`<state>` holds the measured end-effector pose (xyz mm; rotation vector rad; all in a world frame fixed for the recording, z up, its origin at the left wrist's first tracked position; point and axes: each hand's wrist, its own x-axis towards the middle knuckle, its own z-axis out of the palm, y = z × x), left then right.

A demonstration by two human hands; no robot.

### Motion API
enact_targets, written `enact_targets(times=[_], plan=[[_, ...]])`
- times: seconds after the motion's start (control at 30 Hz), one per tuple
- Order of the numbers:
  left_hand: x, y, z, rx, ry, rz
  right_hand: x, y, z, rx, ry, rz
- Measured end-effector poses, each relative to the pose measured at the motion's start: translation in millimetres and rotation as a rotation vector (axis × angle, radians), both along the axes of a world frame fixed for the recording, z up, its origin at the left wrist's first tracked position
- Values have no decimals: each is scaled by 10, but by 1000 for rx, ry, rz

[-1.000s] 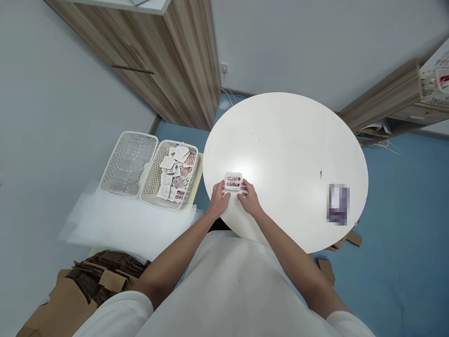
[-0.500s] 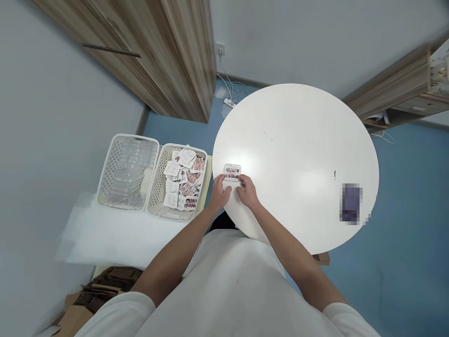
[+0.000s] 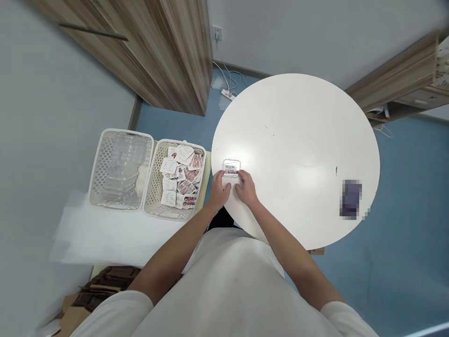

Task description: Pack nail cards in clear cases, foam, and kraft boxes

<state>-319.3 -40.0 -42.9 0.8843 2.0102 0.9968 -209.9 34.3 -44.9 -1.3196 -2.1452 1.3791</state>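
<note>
A small clear plastic case lies on the white round table close to its left edge. Inside is a card with rows of reddish and dark press-on nails. At the case's lower left corner, my left hand has its fingers curled against the side. My right hand grips the lower right corner in the same way. Both thumbs point inward below the case, apart from each other. Glare covers the upper part of the lid.
Left of the table, one white basket holds several nail cards and another basket holds clear plastic cases. A blurred dark object lies at the round table's right. Cardboard boxes sit lower left; a power strip lies on the floor.
The view has shifted slightly. Glare now shows across the upper part of the case, where the nail card was plainer before. Both hands stay at its lower corners.
</note>
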Motion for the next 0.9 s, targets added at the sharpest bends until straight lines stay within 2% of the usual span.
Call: enact_targets(times=[0.23,0.4,0.57,0.7,0.8,0.9], plan=[[176,-56,19,30,30,105,96,-69,-2,20,58,25],[371,-245,161,38,74,194,284,-169,174,-5,111,83],[662,-604,291,66,163,297,588,-297,356,48,192,168],[890,-980,340,55,205,395,785,-477,373,33,225,234],[981,-1281,350,7,198,504,804,-650,360,10,212,366],[979,-1587,336,-81,137,645,722,-829,355,-27,177,556]])
